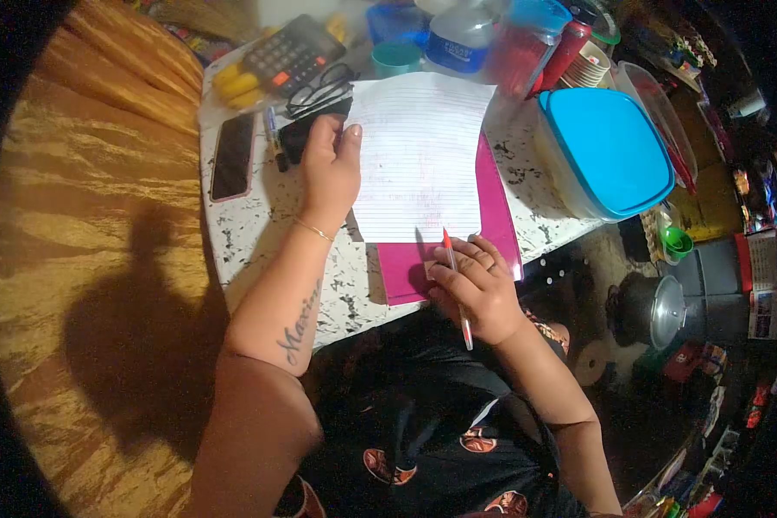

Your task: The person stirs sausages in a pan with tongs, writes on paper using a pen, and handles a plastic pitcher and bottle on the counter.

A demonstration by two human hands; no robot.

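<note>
My right hand [483, 289] grips a red ballpoint pen [448, 250] with a clear barrel, over the lower edge of a lined sheet of paper [414, 155]. Faint red writing marks the sheet. Beneath the paper lies a magenta folder [496, 198], showing at the right and bottom. My left hand [330, 168] rests at the sheet's left edge, its thumb apart from the partly curled fingers. A flat black item [295, 138] lies partly hidden under that hand. Eyeglasses [324, 86] sit just beyond the fingers.
Left on the speckled table [345, 293] lie a phone [233, 155] and a marker [276, 142]. A calculator [292, 52] and bananas [236, 86] are behind. A blue-lidded container [609, 151] stands right; a bottle [459, 39] stands at the back.
</note>
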